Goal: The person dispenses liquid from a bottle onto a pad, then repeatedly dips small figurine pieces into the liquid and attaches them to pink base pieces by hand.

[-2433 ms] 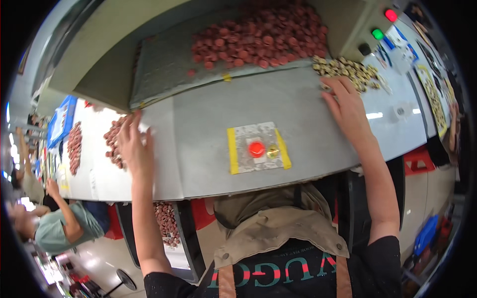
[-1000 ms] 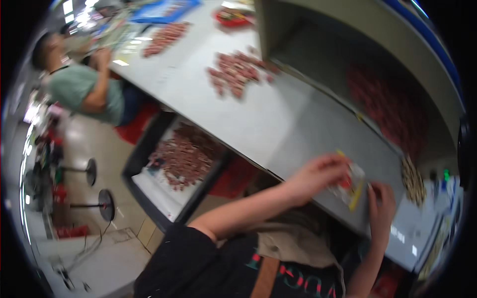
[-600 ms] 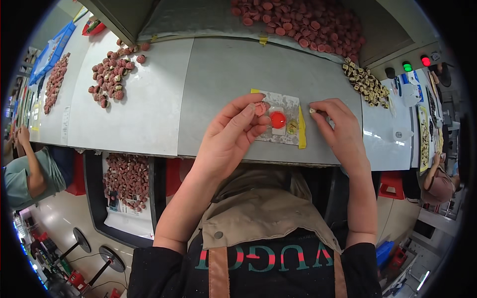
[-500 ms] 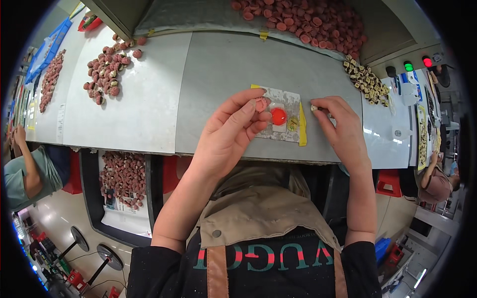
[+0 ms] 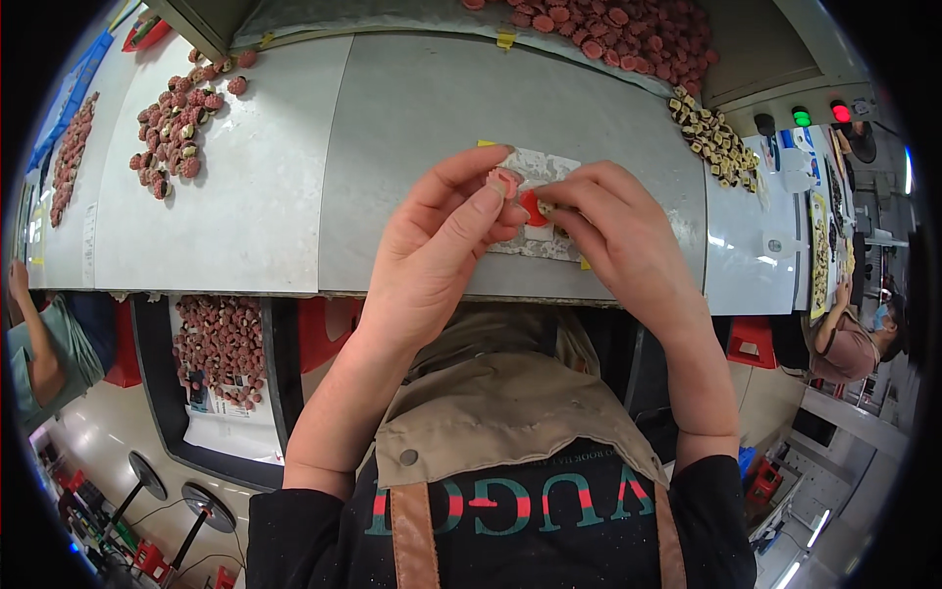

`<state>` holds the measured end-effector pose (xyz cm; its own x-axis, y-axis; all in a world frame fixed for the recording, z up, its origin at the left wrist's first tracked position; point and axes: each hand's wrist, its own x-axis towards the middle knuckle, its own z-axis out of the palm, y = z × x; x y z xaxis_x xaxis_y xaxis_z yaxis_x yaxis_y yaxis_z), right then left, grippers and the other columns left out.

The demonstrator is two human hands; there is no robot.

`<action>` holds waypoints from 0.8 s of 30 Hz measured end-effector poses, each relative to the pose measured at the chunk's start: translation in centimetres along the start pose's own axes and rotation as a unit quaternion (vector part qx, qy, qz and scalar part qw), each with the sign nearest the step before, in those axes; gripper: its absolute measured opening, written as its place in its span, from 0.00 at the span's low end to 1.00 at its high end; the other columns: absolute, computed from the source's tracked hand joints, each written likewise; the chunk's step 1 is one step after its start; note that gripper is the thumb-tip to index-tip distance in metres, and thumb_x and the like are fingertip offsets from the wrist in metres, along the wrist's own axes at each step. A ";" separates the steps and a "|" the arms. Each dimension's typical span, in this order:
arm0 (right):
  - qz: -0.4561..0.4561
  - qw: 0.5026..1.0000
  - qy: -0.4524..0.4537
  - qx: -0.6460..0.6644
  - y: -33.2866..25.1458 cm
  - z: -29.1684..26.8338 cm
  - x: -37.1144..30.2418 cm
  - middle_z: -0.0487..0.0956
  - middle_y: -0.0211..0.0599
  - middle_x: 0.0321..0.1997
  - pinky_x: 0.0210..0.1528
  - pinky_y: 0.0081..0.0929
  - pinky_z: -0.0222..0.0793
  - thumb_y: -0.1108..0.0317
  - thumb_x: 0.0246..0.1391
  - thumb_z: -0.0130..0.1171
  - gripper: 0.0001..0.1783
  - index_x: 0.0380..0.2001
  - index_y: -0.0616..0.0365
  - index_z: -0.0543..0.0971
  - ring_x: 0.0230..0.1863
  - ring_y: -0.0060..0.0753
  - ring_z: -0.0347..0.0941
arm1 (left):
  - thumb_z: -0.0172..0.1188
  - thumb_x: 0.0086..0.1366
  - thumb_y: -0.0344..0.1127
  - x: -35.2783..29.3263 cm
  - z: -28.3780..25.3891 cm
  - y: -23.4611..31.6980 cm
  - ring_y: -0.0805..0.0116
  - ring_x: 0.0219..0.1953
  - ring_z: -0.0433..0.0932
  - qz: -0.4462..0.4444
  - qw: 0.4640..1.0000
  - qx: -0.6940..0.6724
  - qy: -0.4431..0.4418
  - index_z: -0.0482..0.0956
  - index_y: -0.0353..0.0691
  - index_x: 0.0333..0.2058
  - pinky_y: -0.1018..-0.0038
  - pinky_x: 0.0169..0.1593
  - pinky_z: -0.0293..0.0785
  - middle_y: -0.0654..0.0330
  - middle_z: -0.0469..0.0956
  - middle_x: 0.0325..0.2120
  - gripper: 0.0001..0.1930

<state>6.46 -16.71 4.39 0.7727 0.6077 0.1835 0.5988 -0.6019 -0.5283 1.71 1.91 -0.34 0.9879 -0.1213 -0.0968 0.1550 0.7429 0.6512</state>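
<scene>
My left hand (image 5: 432, 240) is closed, pinching a small pink ridged cup (image 5: 504, 183) between thumb and fingers. My right hand (image 5: 633, 231) is closed too; its fingertips hold a small cream-and-dark piece (image 5: 546, 208), close to the pink cup but apart from it. Both hands are above a worn whitish board (image 5: 549, 162) on the grey tabletop. On the board, a round red disc (image 5: 530, 204) is partly hidden behind my right fingers.
Many pink cups (image 5: 628, 39) are heaped at the back, with cream-and-dark pieces (image 5: 711, 137) right of them. Assembled pink balls (image 5: 177, 128) lie at the left; more fill a black-framed bin (image 5: 221, 344) below the table edge. Other people sit at both sides.
My right hand has moved left with the cream-and-dark piece, from beside the board to over the red disc, near the pink cup. The left hand still holds the cup. The view has shifted slightly.
</scene>
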 end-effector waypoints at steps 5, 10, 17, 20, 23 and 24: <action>0.000 1.000 -0.007 -0.008 0.6 0.0 0.5 0.74 0.39 0.37 0.40 0.32 0.70 0.75 0.51 0.59 0.10 0.39 0.60 0.78 0.38 0.42 0.73 | 0.52 0.70 0.31 0.6 1.0 -0.1 0.76 0.43 0.76 0.005 1.000 0.020 0.024 0.69 0.34 0.55 0.80 0.49 0.73 0.62 0.76 0.46 0.17; 0.031 0.998 0.019 0.055 1.1 0.2 -0.5 0.75 0.37 0.37 0.40 0.27 0.70 0.77 0.52 0.59 0.11 0.40 0.59 0.79 0.38 0.35 0.74 | 0.52 0.70 0.32 0.5 1.4 -0.3 0.75 0.42 0.76 0.018 0.996 0.082 0.026 0.70 0.35 0.53 0.79 0.47 0.73 0.61 0.76 0.44 0.15; 0.063 0.947 0.124 0.288 0.6 0.7 -1.8 0.75 0.37 0.42 0.41 0.22 0.69 0.79 0.54 0.58 0.11 0.42 0.61 0.78 0.40 0.28 0.72 | 0.52 0.71 0.36 0.4 2.1 -0.2 0.75 0.43 0.76 -0.027 0.990 0.136 0.014 0.72 0.33 0.51 0.79 0.48 0.72 0.61 0.77 0.41 0.15; 0.024 0.959 0.134 0.249 0.2 0.6 -1.6 0.75 0.38 0.43 0.43 0.22 0.69 0.79 0.54 0.58 0.12 0.43 0.61 0.78 0.41 0.29 0.72 | 0.51 0.71 0.37 0.5 2.3 -0.1 0.75 0.42 0.76 -0.039 0.989 0.143 -0.004 0.72 0.33 0.51 0.79 0.48 0.72 0.61 0.77 0.41 0.16; -0.035 0.976 0.155 0.147 0.3 0.9 -1.4 0.76 0.38 0.41 0.42 0.25 0.71 0.78 0.53 0.59 0.12 0.42 0.60 0.78 0.41 0.32 0.73 | 0.51 0.71 0.38 0.5 2.3 -0.1 0.75 0.41 0.76 -0.052 0.988 0.146 -0.006 0.72 0.33 0.51 0.78 0.47 0.72 0.61 0.77 0.41 0.16; -0.077 0.977 0.175 0.092 0.3 1.0 -1.3 0.77 0.38 0.40 0.41 0.28 0.74 0.78 0.53 0.60 0.12 0.42 0.60 0.79 0.41 0.35 0.75 | 0.51 0.71 0.36 0.5 2.3 -0.1 0.75 0.42 0.76 -0.054 0.988 0.142 -0.003 0.72 0.32 0.51 0.78 0.47 0.73 0.60 0.77 0.40 0.15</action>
<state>5.39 -17.17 3.15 0.7207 0.4491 0.5282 0.6903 -0.3945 -0.6065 2.21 0.25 1.21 0.9655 -0.1944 -0.1733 0.2504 0.5106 0.8226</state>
